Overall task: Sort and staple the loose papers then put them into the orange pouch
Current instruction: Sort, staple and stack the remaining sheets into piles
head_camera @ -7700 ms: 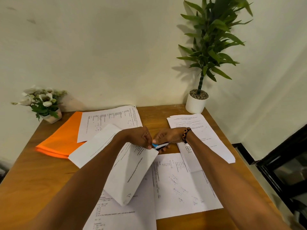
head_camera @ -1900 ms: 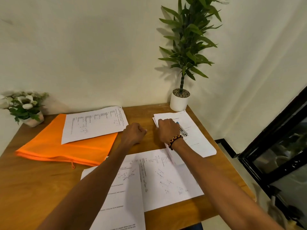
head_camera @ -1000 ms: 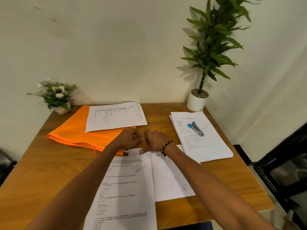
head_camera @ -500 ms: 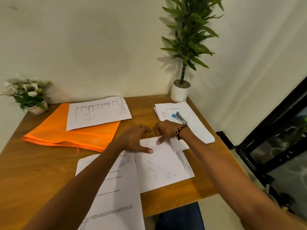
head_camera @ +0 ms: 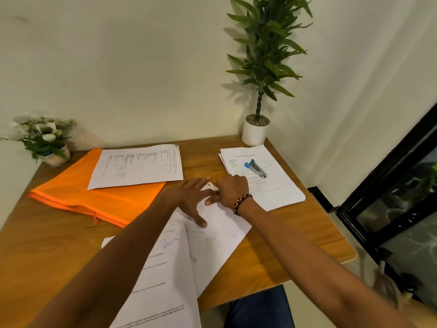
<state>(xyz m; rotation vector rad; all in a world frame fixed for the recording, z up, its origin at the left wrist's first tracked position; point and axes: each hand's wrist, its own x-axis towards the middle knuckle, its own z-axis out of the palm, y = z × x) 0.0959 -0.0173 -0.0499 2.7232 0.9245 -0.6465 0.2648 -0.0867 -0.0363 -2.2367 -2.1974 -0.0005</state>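
Both hands meet over the centre of the frame, on a tilted sheet [head_camera: 220, 228] that lies across the wooden surface [head_camera: 47, 245]. The left hand [head_camera: 191, 200] is spread wide, fingers straight and flat on the paper, thumb pressing its lower part. The right hand [head_camera: 230, 190] — a beaded bracelet [head_camera: 241, 201] on its wrist — has its fingers curled at the sheet's upper corner, apparently pinching it, though the hand itself hides the contact. A second sheet [head_camera: 165, 280] overlaps the first at lower centre and runs toward the bottom edge.

The pouch [head_camera: 94, 200] lies flat at centre left, its zip pull hanging at its lower edge, and a printed page [head_camera: 139, 165] rests across its upper right part. At centre right sits a stack [head_camera: 272, 188] of papers with the blue stapler [head_camera: 255, 168] lying on top, just beyond the right hand.

A white pot with a tall plant [head_camera: 256, 131] stands in the surface's upper right corner — a small flower pot [head_camera: 47, 143] in the upper left.
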